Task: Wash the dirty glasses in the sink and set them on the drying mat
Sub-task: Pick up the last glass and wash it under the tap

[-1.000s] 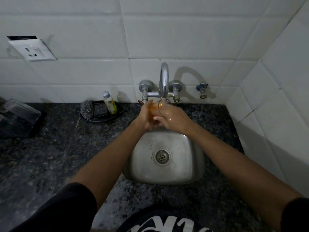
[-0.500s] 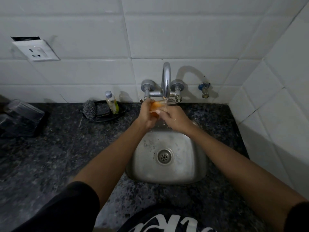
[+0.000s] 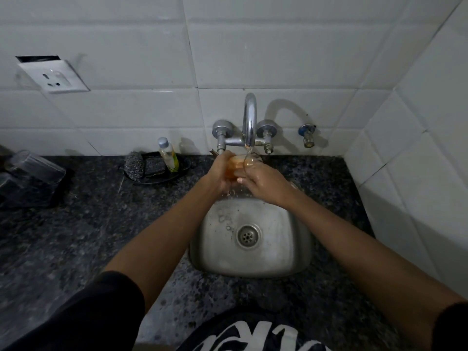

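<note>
Gripping one clear glass (image 3: 239, 165) under the running tap (image 3: 249, 122), left hand (image 3: 220, 174) and right hand (image 3: 263, 183) hover above the sink (image 3: 283, 252) back rim; basin below open.

1. A dark speckled stone countertop (image 3: 83, 224) is seen below a wall of white tiles.
2. A small steel sink (image 3: 286, 252) is set into the countertop, with a round drain in the middle of it.
3. A black dish (image 3: 162, 179) is placed on the countertop at the back, left of the sink; a steel scrubber (image 3: 134, 164), a dark sponge (image 3: 153, 165) and a small bottle (image 3: 168, 154) are held in it.
4. At the far left edge, transparent glasses (image 3: 35, 165) are laid on a dark mat (image 3: 33, 196).
</note>
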